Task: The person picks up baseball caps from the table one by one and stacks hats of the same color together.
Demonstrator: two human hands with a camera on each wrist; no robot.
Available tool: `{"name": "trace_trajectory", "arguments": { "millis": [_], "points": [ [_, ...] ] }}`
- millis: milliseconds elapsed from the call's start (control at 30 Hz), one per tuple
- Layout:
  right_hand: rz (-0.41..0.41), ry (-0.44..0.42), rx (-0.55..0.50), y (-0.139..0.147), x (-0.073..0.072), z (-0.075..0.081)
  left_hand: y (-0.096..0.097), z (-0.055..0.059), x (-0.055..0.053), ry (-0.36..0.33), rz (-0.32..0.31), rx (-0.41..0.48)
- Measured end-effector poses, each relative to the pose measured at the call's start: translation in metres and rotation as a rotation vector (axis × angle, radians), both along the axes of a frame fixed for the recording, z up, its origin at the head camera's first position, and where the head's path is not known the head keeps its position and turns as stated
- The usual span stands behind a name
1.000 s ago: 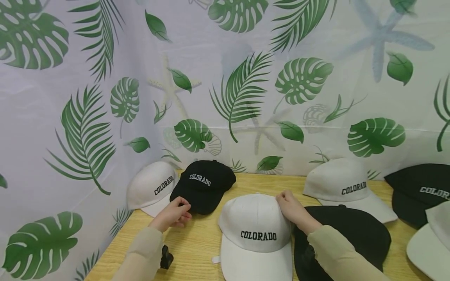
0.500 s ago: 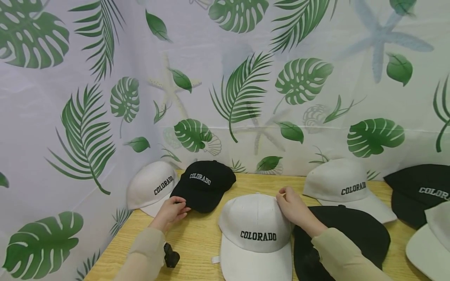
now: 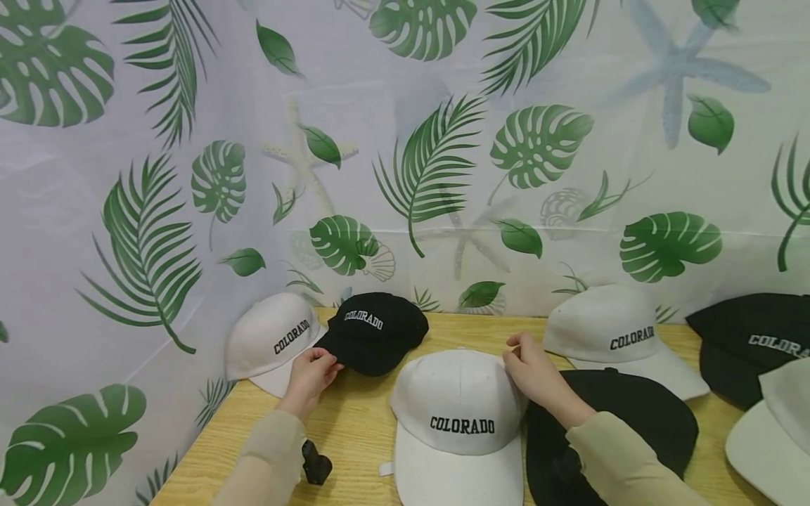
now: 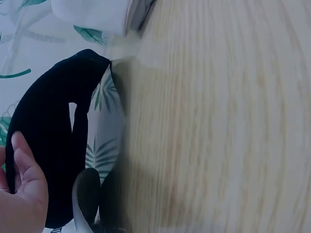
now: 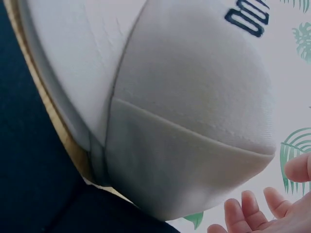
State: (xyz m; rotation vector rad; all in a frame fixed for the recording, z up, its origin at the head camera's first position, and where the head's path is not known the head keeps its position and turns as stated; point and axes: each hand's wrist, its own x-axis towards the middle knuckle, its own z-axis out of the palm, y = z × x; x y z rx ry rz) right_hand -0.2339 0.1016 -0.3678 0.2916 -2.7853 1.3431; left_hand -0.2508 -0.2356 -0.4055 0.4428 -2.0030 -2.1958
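In the head view my left hand (image 3: 312, 374) pinches the left edge of a black cap's brim. This black cap (image 3: 375, 336), lettered COLORADO, tilts at the back left, overlapping the brim of a white cap (image 3: 272, 339). The left wrist view shows the thumb and fingers at the edge of the dark cap (image 4: 53, 126). At the front centre stands another white COLORADO cap (image 3: 457, 414). Beside its crown my right hand (image 3: 538, 376) hovers with loosely bent fingers. In the right wrist view those fingers (image 5: 235, 213) are apart from the white cap (image 5: 194, 82) and hold nothing.
To the right lie a black cap (image 3: 616, 414), a white cap (image 3: 607, 327), another black cap (image 3: 734, 344) and a partly cut-off white cap (image 3: 768, 443). A leaf-print cloth (image 3: 405, 161) hangs behind the wooden table (image 3: 354, 436). A black wrist device (image 3: 316, 464) shows below the left sleeve.
My left hand has taken hold of the black cap's brim and the cap has tilted slightly, its front edge raised. My right fingers have loosened from the white cap's crown.
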Motion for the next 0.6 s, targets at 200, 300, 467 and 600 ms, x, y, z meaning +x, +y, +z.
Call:
{"name": "trace_trajectory", "arguments": {
  "millis": [200, 300, 467, 600],
  "points": [
    [0.0, 0.014, -0.007, 0.001, 0.0, 0.001, 0.005, 0.007, 0.001, 0.028, -0.003, 0.042],
    [0.0, 0.017, -0.016, 0.001, 0.001, 0.003, 0.006, 0.01, 0.002, 0.041, -0.001, 0.061],
    [-0.001, 0.022, -0.021, 0.001, 0.0, 0.003, 0.013, 0.015, 0.007, 0.073, -0.02, 0.092],
    [0.01, 0.039, -0.041, 0.0, -0.002, 0.001, 0.022, 0.022, 0.013, 0.115, -0.047, 0.122]
  ]
}}
